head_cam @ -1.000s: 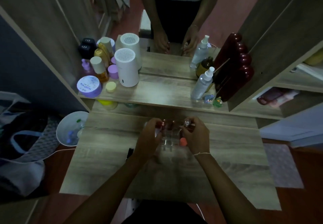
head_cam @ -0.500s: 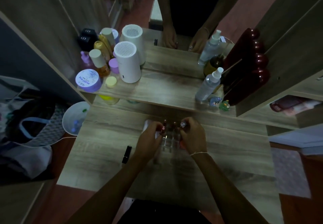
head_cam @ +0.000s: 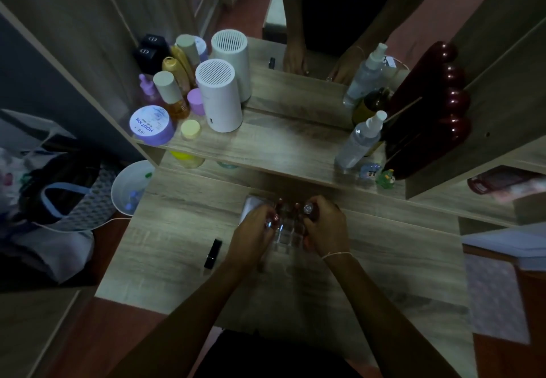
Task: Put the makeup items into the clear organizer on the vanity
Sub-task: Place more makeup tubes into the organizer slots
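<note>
A clear gridded organizer (head_cam: 286, 234) stands on the wooden vanity top (head_cam: 165, 230), between my two hands. Several small makeup tubes stand upright in its far compartments. My left hand (head_cam: 251, 237) curls against the organizer's left side, its fingertips on a small red-capped tube (head_cam: 275, 217). My right hand (head_cam: 325, 230) is shut on a silver-capped tube (head_cam: 308, 208) at the organizer's right far corner. A black lipstick (head_cam: 213, 253) lies flat on the vanity top, left of my left wrist.
A raised shelf behind holds a white cylinder device (head_cam: 217, 95), a purple jar (head_cam: 151, 125), bottles and a spray bottle (head_cam: 359, 140). A dark red object (head_cam: 428, 109) leans at the right. A mirror stands behind. A white bin (head_cam: 130, 187) sits below left.
The view has shifted, so the black lipstick on the left has come into sight. Both hands have stayed at the organizer, with the fingers working on tubes at its far side.
</note>
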